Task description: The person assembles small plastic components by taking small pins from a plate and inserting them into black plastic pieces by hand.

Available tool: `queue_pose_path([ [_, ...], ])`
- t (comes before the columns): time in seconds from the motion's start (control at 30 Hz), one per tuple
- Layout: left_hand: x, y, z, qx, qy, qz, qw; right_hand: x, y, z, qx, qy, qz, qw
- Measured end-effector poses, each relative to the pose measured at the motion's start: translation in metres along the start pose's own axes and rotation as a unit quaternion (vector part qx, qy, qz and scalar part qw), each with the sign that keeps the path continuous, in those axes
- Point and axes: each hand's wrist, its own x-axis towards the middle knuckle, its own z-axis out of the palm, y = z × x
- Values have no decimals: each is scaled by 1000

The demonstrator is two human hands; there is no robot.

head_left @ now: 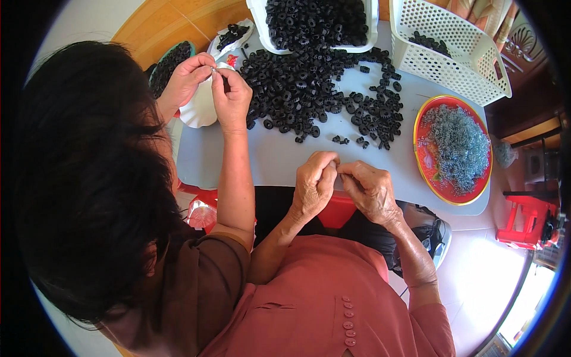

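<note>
Close together at the table's near edge, my left hand (315,185) and my right hand (371,191) meet at the fingertips. Both are closed in a pinch, and whatever sits between the fingers is hidden or too small to name. Just beyond them, a large heap of small black ring-shaped plastic parts (291,89) spreads over the pale table (279,160). A few loose black parts (340,140) lie nearest my hands. To the right, a red plate with a gold rim (421,156) bears a pile of small translucent bluish pieces (457,146).
At my left a co-worker's hands (233,98) pinch something tiny above a white dish (199,110). A white tub (372,27) full of black parts stands at the back. Beside it is a white perforated basket (440,62). A red stool (523,223) stands on the floor at right.
</note>
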Motion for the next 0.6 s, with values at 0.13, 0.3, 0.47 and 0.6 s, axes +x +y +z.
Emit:
queue_pose_path([
  [0.13, 0, 1, 1, 3, -4, -8, 1000, 0, 2, -1, 0, -3, 0, 1000],
  [0.3, 0, 4, -1, 7, -1, -12, 1000, 1, 0, 0, 7, -8, 4, 1000],
  [0.47, 1, 0, 1, 5, -4, -9, 1000, 0, 1, 0, 4, 13, 5, 1000],
  [0.6, 0, 0, 1, 7, -5, -14, 1000, -1, 2, 0, 3, 8, 4, 1000],
])
